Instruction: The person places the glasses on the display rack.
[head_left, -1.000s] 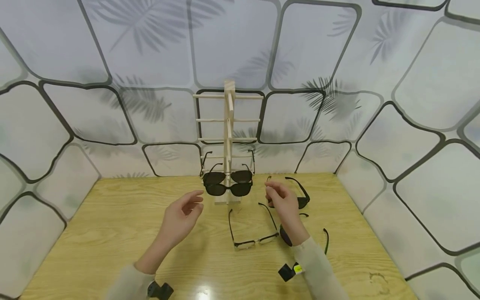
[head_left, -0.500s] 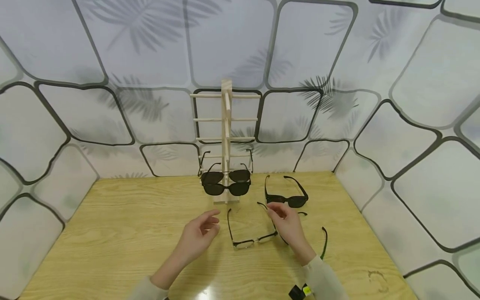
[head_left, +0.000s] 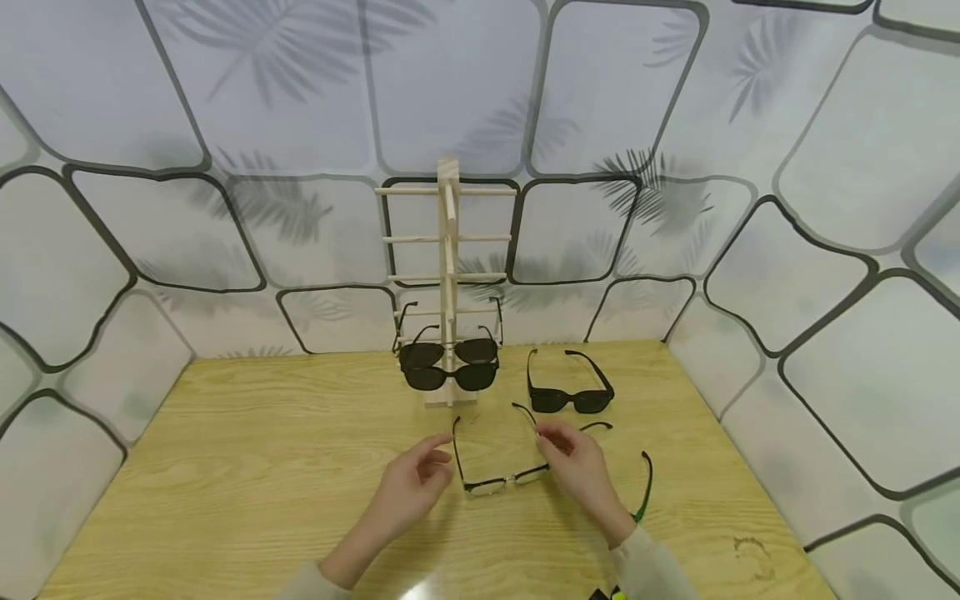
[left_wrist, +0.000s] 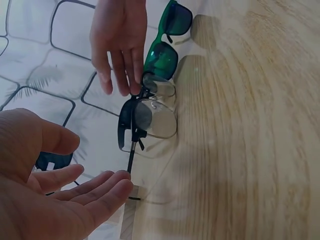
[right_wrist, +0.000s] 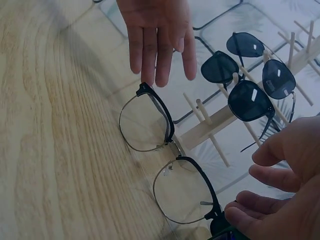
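Observation:
A pair of half-rim eyeglasses (head_left: 487,486) with clear lenses and black brows lies on the table, temples unfolded toward the stand. My left hand (head_left: 415,482) is beside its left temple, fingers loosely bent; in the left wrist view the fingertips (left_wrist: 121,186) look very close to that temple, and contact is unclear. At the other end my right hand (head_left: 583,471) is over the right temple, partly hiding it. Its fingertips (right_wrist: 235,212) come near the hinge, and whether they touch is unclear. Neither hand visibly grips anything.
A wooden glasses rack (head_left: 448,242) stands behind, with two pairs of dark sunglasses (head_left: 426,379) on its low pegs. Black sunglasses (head_left: 551,402) lie right of it. Green-framed sunglasses (left_wrist: 162,57) sit partly hidden by my right hand. Patterned walls surround the table (head_left: 262,450).
My left hand has moved right and nearer to the clear eyeglasses. My right hand has come back from the black sunglasses to the eyeglasses' right temple. The view has shifted slightly.

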